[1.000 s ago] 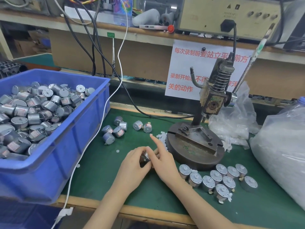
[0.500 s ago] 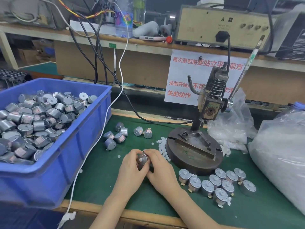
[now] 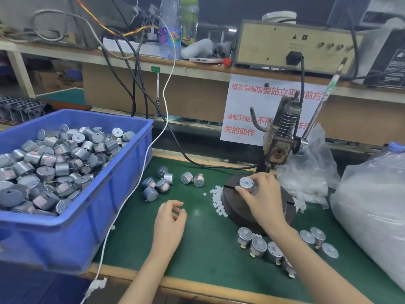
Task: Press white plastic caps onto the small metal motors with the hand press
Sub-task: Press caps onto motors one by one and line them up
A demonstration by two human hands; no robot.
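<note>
My right hand point(image 3: 262, 197) grips a small metal motor point(image 3: 246, 183) and holds it over the round dark base point(image 3: 238, 210) of the hand press point(image 3: 278, 148), under the press head. My left hand point(image 3: 169, 218) hovers over the green mat with its fingers loosely curled and nothing in it. A heap of white plastic caps point(image 3: 215, 199) lies just left of the press base. Several loose motors point(image 3: 163, 183) lie on the mat beyond my left hand. A row of motors point(image 3: 258, 246) stands on the mat in front of the press.
A blue bin point(image 3: 122, 178) full of motors fills the left side. A big clear bag point(image 3: 372, 207) lies at the right, a smaller bag point(image 3: 311, 172) behind the press. The press lever point(image 3: 324, 99) slants up right. A white cable point(image 3: 140, 172) runs down past the bin.
Both hands held the motor together on the mat; now my right hand has carried it up onto the press base, and my left hand has let go and stayed behind.
</note>
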